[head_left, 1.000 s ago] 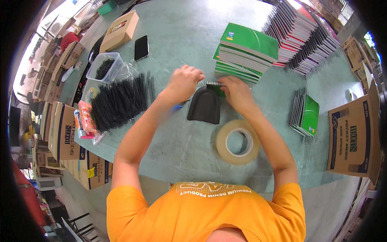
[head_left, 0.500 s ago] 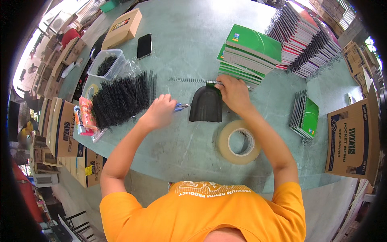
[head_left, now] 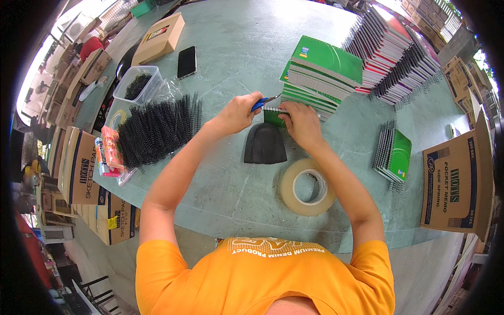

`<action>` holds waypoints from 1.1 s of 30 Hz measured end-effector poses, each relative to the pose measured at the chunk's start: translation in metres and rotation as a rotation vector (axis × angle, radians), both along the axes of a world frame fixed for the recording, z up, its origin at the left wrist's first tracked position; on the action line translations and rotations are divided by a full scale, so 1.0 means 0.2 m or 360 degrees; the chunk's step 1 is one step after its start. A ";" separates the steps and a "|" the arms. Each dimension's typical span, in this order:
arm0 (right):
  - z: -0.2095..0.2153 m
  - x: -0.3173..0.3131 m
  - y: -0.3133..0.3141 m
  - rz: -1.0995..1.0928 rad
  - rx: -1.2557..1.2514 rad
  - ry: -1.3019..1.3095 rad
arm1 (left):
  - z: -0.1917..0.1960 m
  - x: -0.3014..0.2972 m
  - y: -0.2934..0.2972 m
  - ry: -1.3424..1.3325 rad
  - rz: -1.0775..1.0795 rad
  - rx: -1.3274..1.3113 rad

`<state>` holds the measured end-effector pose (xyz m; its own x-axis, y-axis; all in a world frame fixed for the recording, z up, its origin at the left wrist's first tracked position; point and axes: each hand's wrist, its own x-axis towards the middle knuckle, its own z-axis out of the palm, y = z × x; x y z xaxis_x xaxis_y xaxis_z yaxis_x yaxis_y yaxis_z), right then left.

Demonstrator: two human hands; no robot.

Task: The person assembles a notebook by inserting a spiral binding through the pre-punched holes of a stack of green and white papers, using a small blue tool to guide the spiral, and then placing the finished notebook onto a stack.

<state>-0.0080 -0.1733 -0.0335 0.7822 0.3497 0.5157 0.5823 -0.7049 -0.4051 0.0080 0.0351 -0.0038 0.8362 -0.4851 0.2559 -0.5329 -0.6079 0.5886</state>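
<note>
My left hand (head_left: pixel 239 114) is closed around blue-handled pliers (head_left: pixel 266 101), whose jaws are at the top edge of a small green notebook (head_left: pixel 274 117). A dark spiral coil runs along that edge. My right hand (head_left: pixel 303 123) grips the notebook from its right side, fingers over the coiled edge, hiding part of it. Just below the notebook lies a black rounded block (head_left: pixel 265 147). Behind my right hand rises a stack of green notebooks (head_left: pixel 328 65). Loose black coils (head_left: pixel 157 126) lie heaped to the left of my left hand.
A roll of clear tape (head_left: pixel 307 187) lies by my right forearm. Farther right are bound green notebooks (head_left: pixel 394 152) and an open carton (head_left: pixel 454 181). Tall stacks of spiral notebooks (head_left: pixel 388 50) stand back right. A plastic tub (head_left: pixel 139 84) and phone (head_left: pixel 187 62) sit back left.
My left hand has moved up and right, bringing the pliers to the notebook's edge. The long coil that stuck out leftward no longer shows. More of the green cover is visible.
</note>
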 end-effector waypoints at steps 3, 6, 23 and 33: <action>0.01 0.00 0.00 -0.0029 0.0060 -0.0010 | 0.10 -0.02 -0.01 -0.0167 0.0022 0.0289; 0.01 -0.01 0.01 -0.0062 0.0129 0.0066 | 0.24 -0.09 -0.04 -0.0062 0.0092 0.0637; 0.01 -0.01 0.03 -0.0036 0.0192 0.0115 | 0.41 -0.06 -0.25 0.0528 0.0070 0.1539; 0.03 -0.05 0.03 -0.0028 0.0195 0.0061 | 0.36 -0.08 -0.19 0.0405 0.0014 0.1357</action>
